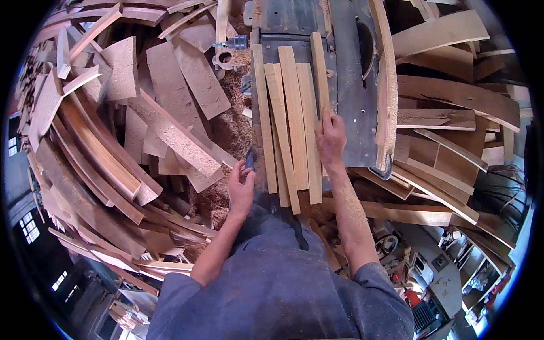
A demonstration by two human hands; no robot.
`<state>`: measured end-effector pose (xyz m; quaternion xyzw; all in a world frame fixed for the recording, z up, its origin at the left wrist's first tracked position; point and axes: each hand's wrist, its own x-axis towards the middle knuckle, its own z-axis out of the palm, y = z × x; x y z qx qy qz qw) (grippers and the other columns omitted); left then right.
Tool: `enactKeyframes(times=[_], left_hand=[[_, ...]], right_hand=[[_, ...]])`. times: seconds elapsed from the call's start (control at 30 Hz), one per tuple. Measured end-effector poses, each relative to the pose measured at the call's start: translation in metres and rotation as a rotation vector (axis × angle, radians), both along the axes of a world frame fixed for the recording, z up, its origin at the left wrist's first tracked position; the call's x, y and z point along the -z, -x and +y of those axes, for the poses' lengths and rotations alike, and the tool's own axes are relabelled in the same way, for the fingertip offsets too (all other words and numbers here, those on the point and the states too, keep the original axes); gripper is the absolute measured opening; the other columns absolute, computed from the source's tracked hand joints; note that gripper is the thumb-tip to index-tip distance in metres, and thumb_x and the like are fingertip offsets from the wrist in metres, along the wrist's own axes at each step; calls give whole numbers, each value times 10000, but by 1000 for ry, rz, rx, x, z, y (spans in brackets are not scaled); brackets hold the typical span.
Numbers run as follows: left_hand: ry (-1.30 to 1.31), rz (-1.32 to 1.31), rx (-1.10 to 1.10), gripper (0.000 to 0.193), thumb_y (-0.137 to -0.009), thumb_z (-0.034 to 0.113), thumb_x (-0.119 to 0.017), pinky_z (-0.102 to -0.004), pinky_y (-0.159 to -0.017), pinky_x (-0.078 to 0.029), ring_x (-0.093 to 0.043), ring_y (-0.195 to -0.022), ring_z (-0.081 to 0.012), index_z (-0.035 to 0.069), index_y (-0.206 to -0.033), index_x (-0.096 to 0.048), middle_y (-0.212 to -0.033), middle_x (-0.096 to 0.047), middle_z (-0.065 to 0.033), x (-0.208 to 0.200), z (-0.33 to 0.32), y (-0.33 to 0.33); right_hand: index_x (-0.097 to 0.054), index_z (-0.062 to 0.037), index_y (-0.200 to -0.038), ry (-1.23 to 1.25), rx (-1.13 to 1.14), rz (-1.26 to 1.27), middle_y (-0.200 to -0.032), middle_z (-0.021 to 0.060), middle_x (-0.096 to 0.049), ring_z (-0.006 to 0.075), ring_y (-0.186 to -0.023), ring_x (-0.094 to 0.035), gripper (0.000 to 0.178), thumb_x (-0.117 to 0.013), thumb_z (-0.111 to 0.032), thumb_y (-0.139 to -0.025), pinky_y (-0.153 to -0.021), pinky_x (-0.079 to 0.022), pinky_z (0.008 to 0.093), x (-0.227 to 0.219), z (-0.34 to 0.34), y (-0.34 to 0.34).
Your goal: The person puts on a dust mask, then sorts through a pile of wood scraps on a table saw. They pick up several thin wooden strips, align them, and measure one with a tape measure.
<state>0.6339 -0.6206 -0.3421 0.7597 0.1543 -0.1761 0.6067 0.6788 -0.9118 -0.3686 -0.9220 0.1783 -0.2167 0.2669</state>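
My right hand (pixel 330 136) is closed around the near end of a narrow wooden strip (pixel 319 65), which points away from me over the dark metal machine bed (pixel 348 85). Left of that strip, several pale wooden strips (pixel 290 107) lie side by side on the bed, some slightly askew, their near ends reaching toward my body. My left hand (pixel 242 190) is beside the bed's left edge. Its curled fingers are at a small dark, pointed piece (pixel 250 158); whether that is loose or part of the machine cannot be made out.
Curved boards and offcuts (pixel 175 79) pile up on the left, among wood shavings (pixel 235 119). More curved boards (pixel 447 96) are stacked on the right. A long curved wooden piece (pixel 386 85) runs along the bed's right side. A metal ring fitting (pixel 225 58) sits at the far left edge.
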Motion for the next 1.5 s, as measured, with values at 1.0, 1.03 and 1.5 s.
enactKeyframes(times=[1.0,1.03,1.5], left_hand=[[-18,96,-134,382,-956,39,-641,-277,-943,-480,-599,-997,-122,-23,-1318,-536,-1066,-653,-68,13,5,-65],[-23,93,-131,383,-956,37,-639,-278,-945,-481,-600,-997,-124,-24,-1319,-535,-1066,-653,-71,17,6,-66],[-33,118,-170,395,-965,9,-613,-272,-950,-481,-601,-1010,-122,-47,-1342,-511,-1113,-640,-97,21,2,-101]], right_hand=[[-660,-105,-1011,290,-38,-107,-844,152,-591,365,-791,-637,158,-664,-126,-855,-662,-534,473,16,-69,-249],[-664,-112,-1008,289,-34,-101,-850,153,-598,367,-794,-640,153,-664,-132,-856,-665,-537,476,18,-72,-256],[-718,-75,-985,404,-25,-89,-937,114,-677,322,-846,-680,198,-648,-233,-890,-711,-559,433,25,-110,-370]])
